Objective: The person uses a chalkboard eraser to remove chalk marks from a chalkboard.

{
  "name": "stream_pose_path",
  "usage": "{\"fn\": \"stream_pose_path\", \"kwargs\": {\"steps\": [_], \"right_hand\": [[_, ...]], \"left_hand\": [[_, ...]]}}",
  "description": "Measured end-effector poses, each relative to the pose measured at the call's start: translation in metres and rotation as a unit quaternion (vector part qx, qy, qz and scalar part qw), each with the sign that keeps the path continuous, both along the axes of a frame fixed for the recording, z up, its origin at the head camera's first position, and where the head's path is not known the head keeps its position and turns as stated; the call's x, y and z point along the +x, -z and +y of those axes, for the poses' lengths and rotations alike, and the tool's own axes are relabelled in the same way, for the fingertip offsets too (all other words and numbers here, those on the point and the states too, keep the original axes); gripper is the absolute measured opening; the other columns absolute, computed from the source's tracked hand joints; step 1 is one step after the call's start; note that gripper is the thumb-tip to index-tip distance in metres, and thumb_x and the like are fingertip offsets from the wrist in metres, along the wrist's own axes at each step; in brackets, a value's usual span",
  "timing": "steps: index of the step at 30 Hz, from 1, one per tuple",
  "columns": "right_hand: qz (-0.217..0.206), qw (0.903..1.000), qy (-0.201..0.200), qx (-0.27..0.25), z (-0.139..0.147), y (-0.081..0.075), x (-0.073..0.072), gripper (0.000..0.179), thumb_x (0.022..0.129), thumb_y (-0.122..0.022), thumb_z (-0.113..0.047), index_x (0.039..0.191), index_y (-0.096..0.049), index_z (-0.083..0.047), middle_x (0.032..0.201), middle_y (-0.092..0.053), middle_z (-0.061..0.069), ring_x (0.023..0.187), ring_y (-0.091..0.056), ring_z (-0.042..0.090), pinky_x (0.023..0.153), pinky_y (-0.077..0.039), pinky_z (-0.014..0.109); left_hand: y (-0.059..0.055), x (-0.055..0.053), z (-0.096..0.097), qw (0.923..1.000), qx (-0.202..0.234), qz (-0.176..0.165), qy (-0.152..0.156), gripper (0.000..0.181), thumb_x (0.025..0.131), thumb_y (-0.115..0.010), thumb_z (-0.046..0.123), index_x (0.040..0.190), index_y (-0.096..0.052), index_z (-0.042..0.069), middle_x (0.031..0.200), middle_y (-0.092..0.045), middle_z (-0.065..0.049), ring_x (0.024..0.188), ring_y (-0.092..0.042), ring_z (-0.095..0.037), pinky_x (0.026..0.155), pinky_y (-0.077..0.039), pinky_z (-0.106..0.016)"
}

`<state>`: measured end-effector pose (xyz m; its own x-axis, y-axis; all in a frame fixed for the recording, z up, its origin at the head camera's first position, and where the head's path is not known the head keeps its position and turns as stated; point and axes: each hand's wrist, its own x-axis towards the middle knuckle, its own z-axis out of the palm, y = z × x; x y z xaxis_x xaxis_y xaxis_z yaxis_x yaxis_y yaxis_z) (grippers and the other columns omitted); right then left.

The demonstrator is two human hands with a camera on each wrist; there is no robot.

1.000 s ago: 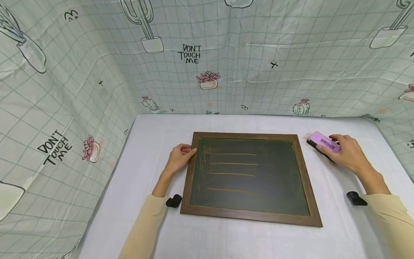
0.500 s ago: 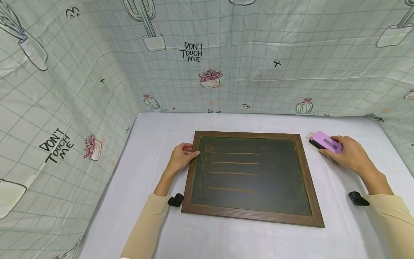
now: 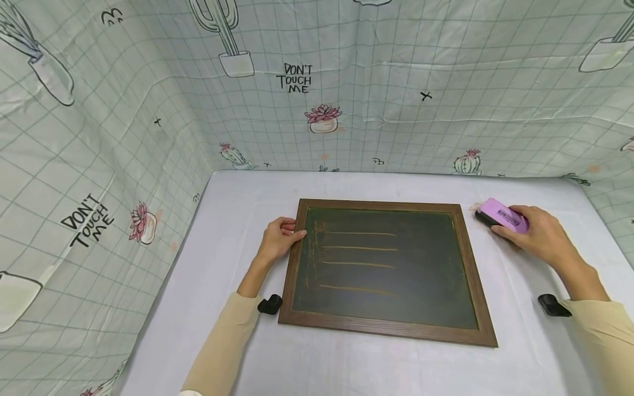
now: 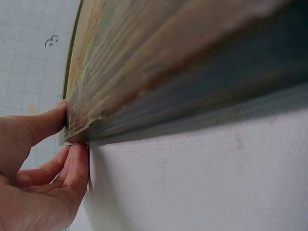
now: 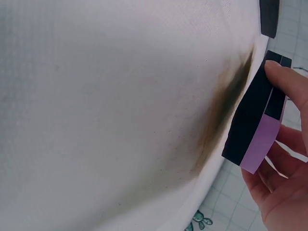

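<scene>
- Far left: a pale grid-patterned cloth [image 3: 114, 148], printed with potted plants and lettering, rises at the side and continues behind the worktop [image 3: 396, 368].
- Left sleeve [image 3: 220, 341]: beige, slanting from the lower edge up to the wrist, where a small black device [image 3: 269, 304] sits near the chalkboard's lower left corner.
- Left hand [image 3: 279, 239]: pinches the chalkboard's left edge, the thumb [image 4: 50, 121] on the frame's upper face and the fingers [image 4: 77, 168] bent beneath; the gap between them is only the frame's thickness.
- Chalkboard [image 3: 431, 264]: dark green, lying face up at the middle of the worktop, its long axis running left to right, with the right end of its near edge slightly closer to the viewer. A brown wooden frame [image 3: 386, 330] borders it.
- Chalk lines [image 3: 360, 248]: four, orange-yellow, roughly parallel to that long axis, chiefly in the left half; fainter marks stand beside the frame's left side.
- Eraser [image 3: 505, 214]: purple and black, apart from the chalkboard, near its far right corner. The long axis is oblique; one end points far left, the other near right, into the hand. A brown smudge [image 5: 221, 103] marks the worktop beside it.
- Right hand [image 3: 542, 231]: grips the eraser, thumb and fingers parted by its width.
- Right sleeve [image 3: 601, 330]: beige, entering from the lower right.
</scene>
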<state>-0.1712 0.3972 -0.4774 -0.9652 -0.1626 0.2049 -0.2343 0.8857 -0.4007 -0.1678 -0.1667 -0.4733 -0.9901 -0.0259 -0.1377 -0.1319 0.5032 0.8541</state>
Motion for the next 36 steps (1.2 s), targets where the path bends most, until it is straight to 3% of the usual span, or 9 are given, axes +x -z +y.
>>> {"fn": "stream_pose_path", "kwargs": {"steps": [12, 36], "right_hand": [[0.038, 0.9990, -0.025, 0.003, -0.008, -0.009, -0.002, 0.060, 0.081, -0.087, -0.018, 0.125, -0.059, 0.014, 0.114, -0.062, 0.039, 0.093, -0.058, 0.046, 0.074, -0.039, 0.054], [0.051, 0.9947, -0.087, 0.019, -0.044, -0.029, -0.009, 0.059, 0.076, -0.090, -0.014, 0.122, -0.063, 0.013, 0.104, -0.065, 0.032, 0.085, -0.058, 0.039, 0.069, -0.043, 0.051]], "left_hand": [[0.000, -0.001, -0.001, 1.0000, 0.005, -0.005, -0.001, 0.044, 0.092, -0.078, 0.008, 0.128, -0.060, -0.011, 0.116, -0.063, -0.025, 0.097, -0.062, -0.032, 0.086, -0.051, -0.037], [-0.003, 0.001, 0.003, 0.9999, 0.003, -0.013, -0.011, 0.044, 0.093, -0.077, 0.009, 0.129, -0.060, -0.009, 0.119, -0.063, -0.025, 0.101, -0.062, -0.034, 0.088, -0.051, -0.040]]}}
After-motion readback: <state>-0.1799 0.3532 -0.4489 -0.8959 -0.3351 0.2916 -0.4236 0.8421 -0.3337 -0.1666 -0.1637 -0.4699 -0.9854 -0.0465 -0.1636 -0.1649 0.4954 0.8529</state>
